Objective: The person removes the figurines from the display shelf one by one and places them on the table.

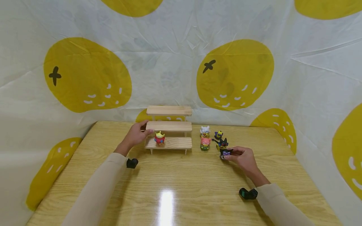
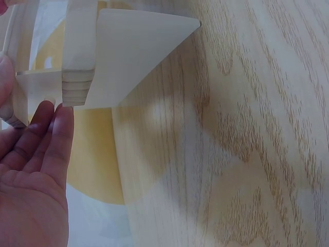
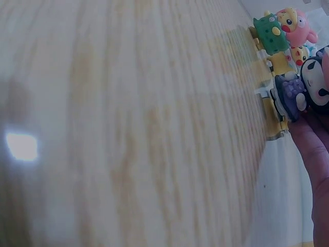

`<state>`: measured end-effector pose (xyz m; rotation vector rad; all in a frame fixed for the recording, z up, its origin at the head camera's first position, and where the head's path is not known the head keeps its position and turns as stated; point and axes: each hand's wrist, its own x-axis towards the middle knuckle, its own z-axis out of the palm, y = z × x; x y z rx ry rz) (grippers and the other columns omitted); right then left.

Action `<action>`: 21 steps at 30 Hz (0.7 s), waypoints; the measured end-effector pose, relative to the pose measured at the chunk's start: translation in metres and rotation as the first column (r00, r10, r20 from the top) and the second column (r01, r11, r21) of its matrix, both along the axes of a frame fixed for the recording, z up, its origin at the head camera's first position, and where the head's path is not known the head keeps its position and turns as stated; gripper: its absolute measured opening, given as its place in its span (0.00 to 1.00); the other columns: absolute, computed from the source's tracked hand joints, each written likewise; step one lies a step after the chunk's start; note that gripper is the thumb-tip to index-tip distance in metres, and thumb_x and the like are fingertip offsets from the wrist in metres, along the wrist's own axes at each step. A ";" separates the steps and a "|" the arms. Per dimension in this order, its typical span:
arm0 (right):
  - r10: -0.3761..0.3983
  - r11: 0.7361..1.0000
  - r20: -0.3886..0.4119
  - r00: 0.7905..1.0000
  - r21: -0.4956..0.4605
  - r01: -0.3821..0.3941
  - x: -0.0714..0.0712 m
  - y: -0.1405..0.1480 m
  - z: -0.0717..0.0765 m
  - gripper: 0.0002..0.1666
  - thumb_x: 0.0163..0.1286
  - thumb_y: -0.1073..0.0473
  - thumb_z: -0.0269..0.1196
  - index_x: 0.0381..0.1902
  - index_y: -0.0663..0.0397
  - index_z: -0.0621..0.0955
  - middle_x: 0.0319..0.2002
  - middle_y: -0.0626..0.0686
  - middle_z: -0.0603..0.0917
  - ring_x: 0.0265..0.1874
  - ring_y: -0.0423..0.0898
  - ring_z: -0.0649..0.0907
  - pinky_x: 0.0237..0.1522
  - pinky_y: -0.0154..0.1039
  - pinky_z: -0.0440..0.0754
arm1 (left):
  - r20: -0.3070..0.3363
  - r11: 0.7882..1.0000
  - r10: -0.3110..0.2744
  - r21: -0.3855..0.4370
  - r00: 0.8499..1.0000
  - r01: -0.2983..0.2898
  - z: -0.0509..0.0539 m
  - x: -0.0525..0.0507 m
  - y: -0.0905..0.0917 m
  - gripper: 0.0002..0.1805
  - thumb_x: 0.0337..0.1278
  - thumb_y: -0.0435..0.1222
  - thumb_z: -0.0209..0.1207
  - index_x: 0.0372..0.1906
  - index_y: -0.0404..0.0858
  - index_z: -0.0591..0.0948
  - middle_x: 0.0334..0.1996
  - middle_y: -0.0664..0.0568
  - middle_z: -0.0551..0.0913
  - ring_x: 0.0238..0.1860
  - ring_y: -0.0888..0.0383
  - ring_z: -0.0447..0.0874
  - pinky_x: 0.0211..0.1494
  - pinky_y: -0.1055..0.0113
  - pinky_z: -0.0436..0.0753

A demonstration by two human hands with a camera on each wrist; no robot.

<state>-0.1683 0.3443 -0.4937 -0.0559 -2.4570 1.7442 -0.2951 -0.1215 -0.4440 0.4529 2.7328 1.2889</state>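
Note:
A three-step wooden display stand [image 1: 169,126] stands at the back of the table. My left hand [image 1: 138,134] holds the left end of its middle step, the thumb in front and the fingers behind. In the left wrist view the fingertips meet the end of a step [image 2: 79,85]. A red figurine with a yellow three-pointed top [image 1: 159,138] stands on the lowest step, near the left thumb. My right hand [image 1: 244,159] pinches a black figurine with a purple bow [image 1: 225,153], beside a black-and-yellow figurine [image 1: 222,143]. The right wrist view shows its white face [image 3: 316,82].
Right of the stand are a white-topped figurine [image 1: 205,131], a pink figurine [image 1: 205,143] and a small yellow-and-purple figurine [image 1: 218,135]. The wooden table [image 1: 192,185] reaches toward me. White cloth with yellow fruit print [image 1: 175,62] hangs behind and at both sides.

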 end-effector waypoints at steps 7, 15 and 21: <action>0.001 1.000 -0.003 1.000 0.006 -0.001 0.000 0.000 -0.001 0.23 0.60 0.71 0.76 0.52 0.77 0.85 0.46 0.65 0.90 0.37 0.30 0.87 0.41 0.26 0.87 | -0.002 1.000 -0.002 0.002 1.000 0.002 -0.001 0.000 0.000 0.40 0.77 0.44 0.58 0.82 0.30 0.58 0.69 0.31 0.72 0.70 0.35 0.75 0.71 0.42 0.78; -0.003 1.000 0.019 1.000 -0.005 0.003 0.001 0.000 0.000 0.24 0.60 0.70 0.76 0.53 0.76 0.84 0.48 0.67 0.89 0.37 0.30 0.88 0.41 0.27 0.87 | 0.004 1.000 0.002 -0.005 1.000 -0.002 0.002 0.001 0.002 0.40 0.77 0.45 0.58 0.82 0.31 0.57 0.72 0.31 0.71 0.70 0.35 0.74 0.71 0.41 0.78; -0.001 1.000 0.013 1.000 0.010 0.001 0.001 0.001 -0.002 0.23 0.60 0.70 0.76 0.53 0.75 0.85 0.49 0.71 0.88 0.36 0.30 0.88 0.41 0.26 0.87 | -0.004 1.000 0.003 -0.012 1.000 -0.003 0.003 0.002 0.001 0.40 0.77 0.43 0.58 0.82 0.30 0.57 0.69 0.31 0.73 0.70 0.35 0.75 0.70 0.42 0.78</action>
